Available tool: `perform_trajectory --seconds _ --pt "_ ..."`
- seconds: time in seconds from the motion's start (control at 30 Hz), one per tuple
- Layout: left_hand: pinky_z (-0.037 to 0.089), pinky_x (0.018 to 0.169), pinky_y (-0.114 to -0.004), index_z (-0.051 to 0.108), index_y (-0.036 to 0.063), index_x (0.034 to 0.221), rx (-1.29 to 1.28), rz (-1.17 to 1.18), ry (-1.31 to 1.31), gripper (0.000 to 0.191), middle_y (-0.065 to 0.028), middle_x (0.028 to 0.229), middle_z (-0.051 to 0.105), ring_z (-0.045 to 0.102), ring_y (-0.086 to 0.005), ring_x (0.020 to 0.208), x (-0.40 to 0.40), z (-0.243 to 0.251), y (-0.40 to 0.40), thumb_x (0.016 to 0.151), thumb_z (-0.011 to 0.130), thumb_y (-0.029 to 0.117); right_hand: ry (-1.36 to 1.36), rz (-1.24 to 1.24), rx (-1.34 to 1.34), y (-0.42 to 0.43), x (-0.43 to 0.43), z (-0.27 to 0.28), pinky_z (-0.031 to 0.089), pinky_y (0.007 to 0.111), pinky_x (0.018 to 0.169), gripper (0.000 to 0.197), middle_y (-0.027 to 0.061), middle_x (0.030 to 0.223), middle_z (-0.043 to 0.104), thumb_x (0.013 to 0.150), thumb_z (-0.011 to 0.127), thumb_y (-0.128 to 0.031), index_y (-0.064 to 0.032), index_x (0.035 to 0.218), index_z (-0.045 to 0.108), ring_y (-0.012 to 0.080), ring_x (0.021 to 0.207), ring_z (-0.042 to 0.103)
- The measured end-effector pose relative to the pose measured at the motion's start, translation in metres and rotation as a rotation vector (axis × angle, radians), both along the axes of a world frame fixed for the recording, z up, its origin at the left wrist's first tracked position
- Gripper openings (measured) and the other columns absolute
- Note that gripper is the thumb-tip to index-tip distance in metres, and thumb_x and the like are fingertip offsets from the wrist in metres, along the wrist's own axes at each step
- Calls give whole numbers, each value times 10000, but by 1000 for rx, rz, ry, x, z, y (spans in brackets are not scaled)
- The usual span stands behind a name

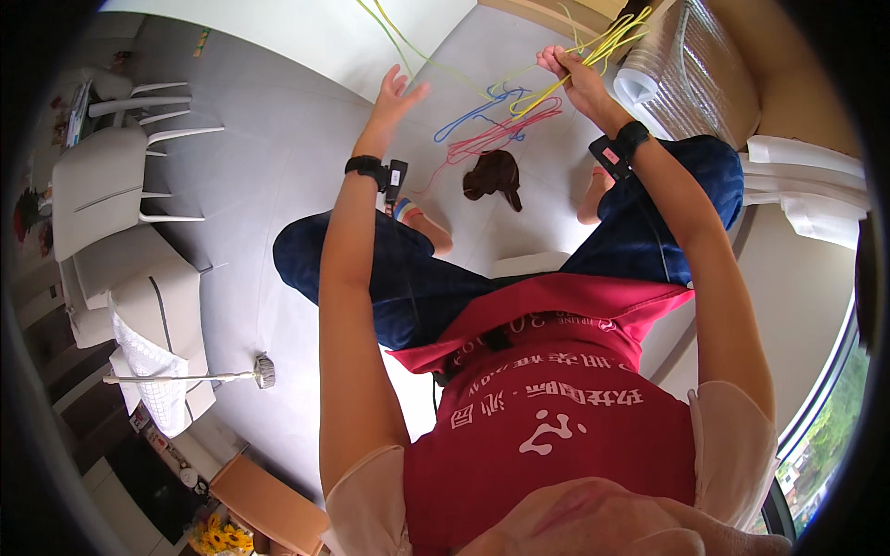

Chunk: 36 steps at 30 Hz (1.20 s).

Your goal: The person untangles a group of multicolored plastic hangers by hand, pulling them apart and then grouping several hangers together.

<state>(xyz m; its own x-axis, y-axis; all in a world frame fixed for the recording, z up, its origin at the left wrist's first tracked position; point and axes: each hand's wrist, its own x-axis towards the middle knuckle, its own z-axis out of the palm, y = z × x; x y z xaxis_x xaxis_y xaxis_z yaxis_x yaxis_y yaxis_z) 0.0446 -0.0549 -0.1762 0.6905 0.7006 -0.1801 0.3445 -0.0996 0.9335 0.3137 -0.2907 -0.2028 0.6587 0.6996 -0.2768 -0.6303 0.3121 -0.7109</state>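
My right hand [573, 73] grips a looped bundle of yellow cord [612, 40], its loops fanning out past the fingers and hanging below them. To the left, my left hand [400, 97] is raised with fingers spread and nothing plainly in its grasp. A thin yellow-green strand [445, 68] runs beside that hand toward the bundle; whether it touches the fingers I cannot tell. On the floor below the hands lie a blue cord [459, 121] and a folded red cord [480, 137]. Closer to my feet is a crumpled dark brown cloth [492, 177].
A roll of silver foil sheeting [695, 76] stands at the far right. A large white panel [292, 35] spans the far side. Pale chairs [104, 181] stand on the left, with a long-handled brush [263, 372] near them. A brown box [268, 493] sits lower left.
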Motion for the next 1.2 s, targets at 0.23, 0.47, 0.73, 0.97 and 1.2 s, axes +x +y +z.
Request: perform_trajectory --seconds 0.23,0.47,0.73,0.97,1.2 --pt "433 929 -323 573 39 1182 -354 -110 -322 463 -90 1049 671 592 -208 1105 35 14 -33 1010 492 461 101 -25 -117 -7 -20 -11 537 318 987 193 196 1118 638 997 518 -53 108 1102 527 301 1037 673" --pt "431 558 -265 526 50 1012 -417 197 -173 216 -55 760 585 671 -195 755 25 -16 -79 1040 396 220 358 10 -354 -47 -52 -95 592 281 674 182 176 1028 679 979 518 -72 81 1063 568 198 861 679" --pt "414 514 -225 456 99 1208 -579 197 -172 264 -34 863 586 598 -104 644 -5 -73 -184 956 527 66 20 -55 -951 -116 -89 -152 366 237 434 144 64 679 619 872 567 -113 8 854 642 118 502 515" --pt "293 527 -193 559 123 1024 -773 -98 -215 297 67 722 421 342 -39 602 4 -72 -205 1002 544 419 -184 35 -1300 -156 -73 -171 417 331 578 198 133 821 551 800 624 -132 19 928 606 240 652 522" --pt "276 514 -202 467 143 847 -988 -111 -268 428 85 667 331 296 -38 559 -3 -70 -198 988 490 547 -1235 236 -1463 -122 -97 -129 520 499 874 406 306 1145 613 814 663 -222 52 1111 627 467 1019 619"
